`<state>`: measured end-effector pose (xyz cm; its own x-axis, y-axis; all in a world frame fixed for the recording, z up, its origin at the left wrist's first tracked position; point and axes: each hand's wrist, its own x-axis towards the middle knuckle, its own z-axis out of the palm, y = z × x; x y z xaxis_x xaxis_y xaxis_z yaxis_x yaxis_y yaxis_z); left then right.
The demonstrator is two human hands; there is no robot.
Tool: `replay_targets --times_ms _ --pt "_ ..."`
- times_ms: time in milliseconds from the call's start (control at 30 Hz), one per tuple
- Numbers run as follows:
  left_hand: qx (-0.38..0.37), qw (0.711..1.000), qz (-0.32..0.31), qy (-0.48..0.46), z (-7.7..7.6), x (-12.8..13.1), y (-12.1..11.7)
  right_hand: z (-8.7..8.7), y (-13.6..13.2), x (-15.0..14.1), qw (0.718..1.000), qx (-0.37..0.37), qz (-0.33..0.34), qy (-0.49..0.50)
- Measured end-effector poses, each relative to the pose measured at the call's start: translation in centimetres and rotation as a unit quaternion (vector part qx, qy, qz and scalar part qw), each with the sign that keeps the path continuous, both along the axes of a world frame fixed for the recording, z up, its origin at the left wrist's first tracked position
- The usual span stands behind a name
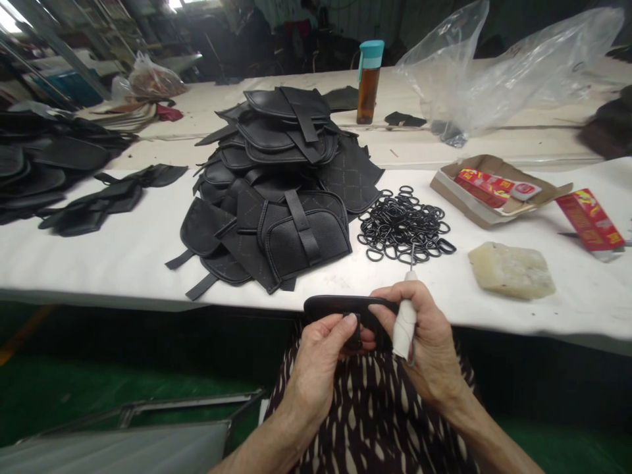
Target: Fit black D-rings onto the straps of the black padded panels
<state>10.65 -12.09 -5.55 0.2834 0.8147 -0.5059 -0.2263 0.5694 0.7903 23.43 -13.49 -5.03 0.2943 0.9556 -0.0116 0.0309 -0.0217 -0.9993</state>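
Note:
Both my hands hold one black leather piece (336, 307) over my lap, just below the table's front edge. My left hand (320, 359) is closed, pinching the piece's short strap from below. My right hand (424, 336) grips the right end of the piece and also holds a thin metal tool with a white-wrapped handle (405, 322), its point sticking up. A tall pile of the same black leather pieces (281, 191) lies on the white table (123, 257) ahead. A heap of black rings (402, 224) sits just right of the pile.
A pale waxy block (511, 270) lies at the right. A cardboard tray with red packets (494, 187) and a red box (590, 220) sit further right. A teal-capped bottle (369, 82) and clear plastic bag (494, 72) stand behind. More black pieces (99, 201) lie left.

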Motion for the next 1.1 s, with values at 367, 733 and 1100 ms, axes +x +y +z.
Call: replay_targets --times_ms 367,733,1100 --pt "-0.005 0.999 0.023 -0.033 -0.6 0.3 -0.5 -0.4 -0.1 -0.1 0.996 -0.044 0.009 0.077" --pt "-0.020 0.996 0.038 -0.078 0.6 0.9 1.1 0.7 1.2 0.8 0.998 0.043 0.002 -0.053" --pt "-0.072 0.990 0.091 -0.079 0.3 1.6 1.8 -0.4 0.1 3.0 0.956 0.172 -0.037 -0.234"
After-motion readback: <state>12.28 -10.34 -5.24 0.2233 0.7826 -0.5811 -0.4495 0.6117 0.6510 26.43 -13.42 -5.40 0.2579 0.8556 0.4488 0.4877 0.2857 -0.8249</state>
